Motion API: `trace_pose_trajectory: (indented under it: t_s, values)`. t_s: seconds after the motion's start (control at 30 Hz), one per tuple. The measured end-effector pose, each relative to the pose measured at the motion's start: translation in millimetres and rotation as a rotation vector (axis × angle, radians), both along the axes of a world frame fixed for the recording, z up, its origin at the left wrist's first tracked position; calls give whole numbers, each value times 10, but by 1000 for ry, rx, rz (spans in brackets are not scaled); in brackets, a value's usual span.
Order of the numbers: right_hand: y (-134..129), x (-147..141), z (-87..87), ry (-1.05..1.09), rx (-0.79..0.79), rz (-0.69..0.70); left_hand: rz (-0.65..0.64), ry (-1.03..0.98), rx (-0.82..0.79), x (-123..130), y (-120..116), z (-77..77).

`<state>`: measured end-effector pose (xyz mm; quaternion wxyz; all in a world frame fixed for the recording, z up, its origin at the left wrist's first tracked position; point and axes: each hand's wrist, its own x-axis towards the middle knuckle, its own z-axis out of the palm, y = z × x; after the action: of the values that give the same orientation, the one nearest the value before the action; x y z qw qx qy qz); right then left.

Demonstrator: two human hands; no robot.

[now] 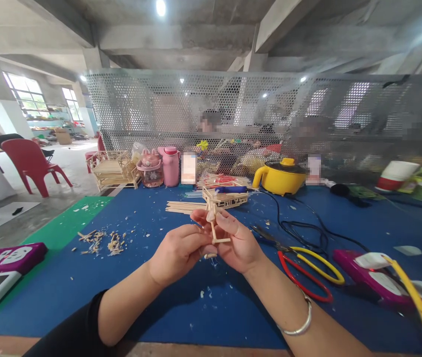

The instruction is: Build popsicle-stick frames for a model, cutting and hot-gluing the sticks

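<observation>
Both hands meet over the middle of the blue table mat [129, 307]. Between them is a small frame of thin wooden sticks [221, 241], with one corner bent at a right angle. My right hand [242, 243] is closed around its right side, thumb pressed near the top. My left hand [181, 250] pinches the frame's lower left part; the fingertips partly hide what they grip. Just beyond the hands lie a bundle of sticks [181, 206] and a wooden stick structure [233, 199] with a blue-handled tool [231, 189] on top.
Pliers with red and yellow handles [302, 270] lie right of my hands. Stick scraps [101, 243] litter the left. Behind stand a yellow electric pot [283, 177], a pink bottle [171, 166] and a perforated metal screen [140, 109]. Purple power strips [18, 259] lie at both sides; black cables [307, 230] trail rightward.
</observation>
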<state>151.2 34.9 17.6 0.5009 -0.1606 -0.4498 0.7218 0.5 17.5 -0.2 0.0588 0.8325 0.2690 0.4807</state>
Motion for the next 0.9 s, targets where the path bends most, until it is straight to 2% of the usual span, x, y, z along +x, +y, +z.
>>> trace_pose_trajectory:
  t_s: [0.1, 0.23, 0.3, 0.37, 0.4, 0.43, 0.5, 0.53, 0.6, 0.67, 0.7, 0.77, 0.83, 0.9]
  values:
    - [23, 16, 1, 41, -14, -8, 50, 62, 127, -29, -13, 21]
    - [118, 91, 33, 141, -71, -139, 208, -41, 118, -148, 34, 59]
    - [163, 133, 52, 177, -96, -174, 385, -224, 100, -330, 135, 103]
    - [187, 156, 59, 204, -102, -184, 602, -591, 69, -594, 289, 163]
    - [191, 158, 57, 208, -97, -185, 656, -818, 44, -731, 372, 193]
    - [189, 152, 51, 204, -88, -184, 697, -926, 63, -850, 450, 219]
    - [172, 119, 29, 178, -68, -172, 738, -1014, 99, -975, 553, 243]
    - [159, 96, 16, 163, -57, -165, 745, -1023, 111, -960, 564, 236]
    - [134, 48, -9, 141, -43, -156, 673, -952, 44, -774, 496, 184]
    - [113, 13, -25, 133, -45, -160, 322, -659, -282, -460, 333, 102]
    - [106, 3, -29, 131, -53, -165, 146, -503, -391, -296, 237, 59]
    - [97, 1, -29, 122, -73, -171, -71, -330, -440, -22, 65, -17]
    - [90, 9, -28, 108, -87, -173, -213, -323, -476, 138, -41, -77]
    - [78, 8, -29, 89, -86, -166, -274, -406, -547, 197, -76, -124]
